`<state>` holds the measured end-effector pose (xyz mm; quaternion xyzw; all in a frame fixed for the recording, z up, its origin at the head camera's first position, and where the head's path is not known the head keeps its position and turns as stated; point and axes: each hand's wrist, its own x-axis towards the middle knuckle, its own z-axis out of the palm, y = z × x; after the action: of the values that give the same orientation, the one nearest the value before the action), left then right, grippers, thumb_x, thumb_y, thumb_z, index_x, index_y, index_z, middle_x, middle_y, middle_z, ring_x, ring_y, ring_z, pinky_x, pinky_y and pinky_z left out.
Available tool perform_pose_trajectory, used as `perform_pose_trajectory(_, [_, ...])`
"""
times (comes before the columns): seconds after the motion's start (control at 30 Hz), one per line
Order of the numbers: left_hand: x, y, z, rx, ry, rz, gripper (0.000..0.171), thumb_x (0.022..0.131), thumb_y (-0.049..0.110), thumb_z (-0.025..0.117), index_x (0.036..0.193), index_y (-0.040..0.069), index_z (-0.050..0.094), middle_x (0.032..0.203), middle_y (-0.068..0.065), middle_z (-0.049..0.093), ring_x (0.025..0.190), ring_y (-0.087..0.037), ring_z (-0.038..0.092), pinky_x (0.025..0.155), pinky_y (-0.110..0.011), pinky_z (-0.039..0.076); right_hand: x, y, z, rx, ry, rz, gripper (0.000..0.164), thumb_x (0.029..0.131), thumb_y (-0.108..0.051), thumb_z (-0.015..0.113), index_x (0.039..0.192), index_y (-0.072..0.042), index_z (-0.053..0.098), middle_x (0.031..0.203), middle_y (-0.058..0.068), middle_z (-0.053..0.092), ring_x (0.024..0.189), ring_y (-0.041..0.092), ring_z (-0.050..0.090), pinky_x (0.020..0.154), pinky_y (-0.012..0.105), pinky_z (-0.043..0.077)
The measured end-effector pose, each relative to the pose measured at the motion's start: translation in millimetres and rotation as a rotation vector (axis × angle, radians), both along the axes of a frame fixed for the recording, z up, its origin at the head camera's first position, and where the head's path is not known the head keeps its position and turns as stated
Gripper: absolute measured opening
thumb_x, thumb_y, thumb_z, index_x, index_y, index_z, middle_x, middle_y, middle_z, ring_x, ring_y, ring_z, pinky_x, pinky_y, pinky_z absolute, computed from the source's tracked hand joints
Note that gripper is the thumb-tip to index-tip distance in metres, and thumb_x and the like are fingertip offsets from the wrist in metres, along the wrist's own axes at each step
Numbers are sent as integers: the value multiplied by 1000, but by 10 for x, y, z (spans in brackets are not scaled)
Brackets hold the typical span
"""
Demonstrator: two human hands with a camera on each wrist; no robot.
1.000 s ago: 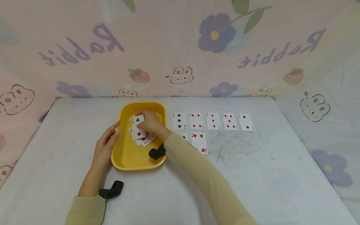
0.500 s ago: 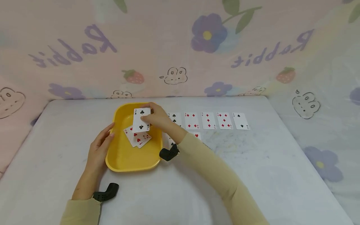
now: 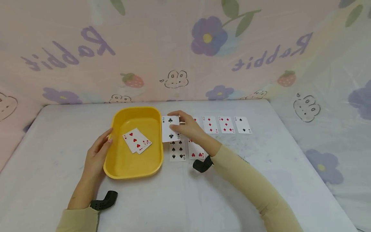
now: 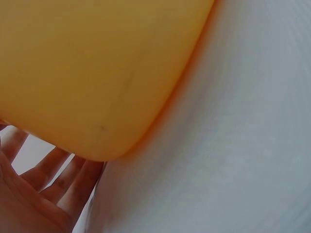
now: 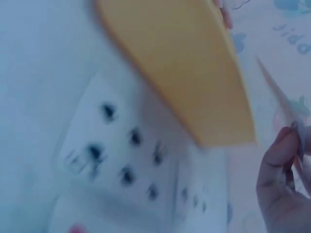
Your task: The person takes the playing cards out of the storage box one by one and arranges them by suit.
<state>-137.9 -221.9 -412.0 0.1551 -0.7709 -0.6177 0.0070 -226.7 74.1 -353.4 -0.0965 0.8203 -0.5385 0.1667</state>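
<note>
My right hand pinches a two of clubs playing card between thumb and fingers, just past the right rim of the yellow tray. In the right wrist view the held card is seen nearly edge-on. My left hand touches the tray's left side, its fingers extended against the outer wall. Inside the tray lies a hearts card overlapping another red card. Below the held card, the six of spades lies on the table beside the four of hearts, which my right hand partly covers.
A back row of face-up cards runs right of the tray: a three of diamonds, a five of diamonds and a two of spades, with others partly hidden by my right hand. A patterned curtain stands behind the table.
My right hand has lifted the two of clubs out of the tray and carried it right, over the tray's rim. My left hand stays at the tray's side. The view has shifted slightly right.
</note>
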Motion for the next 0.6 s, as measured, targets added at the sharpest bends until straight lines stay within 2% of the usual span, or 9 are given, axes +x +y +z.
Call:
perform_pose_trajectory(0.13, [3,-10,-2,-15,0,-2,47,98,48,45,144,42,39,151,-7,33,118,-8,38,82,-1,40,41,277,-98,-74,-11,14,43,92,-12,61,134,-18,51,123,11,59,97,22,62,79,30,53])
perform_pose_trajectory(0.27, [3,-14,-3,-24,4,-7,48,98,49,44,145,42,39,150,-7,34,117,-9,39,82,-2,41,84,536,-190,-96,-10,17,44,93,-9,58,135,-17,49,129,12,54,104,22,60,82,31,52])
perform_pose_trajectory(0.47, [0,2,0,25,-1,2,48,97,49,47,143,41,41,150,-7,33,116,-9,40,80,-1,41,151,867,-293,-22,30,7,45,93,-12,59,137,-17,49,141,7,45,115,29,57,88,34,47])
perform_pose_trajectory(0.53, [1,4,2,19,-3,0,48,97,49,47,144,41,40,149,-7,33,116,-9,39,80,-1,41,184,971,-311,2,46,6,45,93,-13,59,137,-16,48,144,7,42,114,30,56,86,34,46])
perform_pose_trajectory(0.6, [3,6,3,9,-5,-2,48,97,49,46,144,41,40,149,-7,33,116,-9,39,80,-1,41,218,1084,-336,23,54,0,45,94,-13,59,137,-15,48,141,7,43,105,26,57,81,31,45])
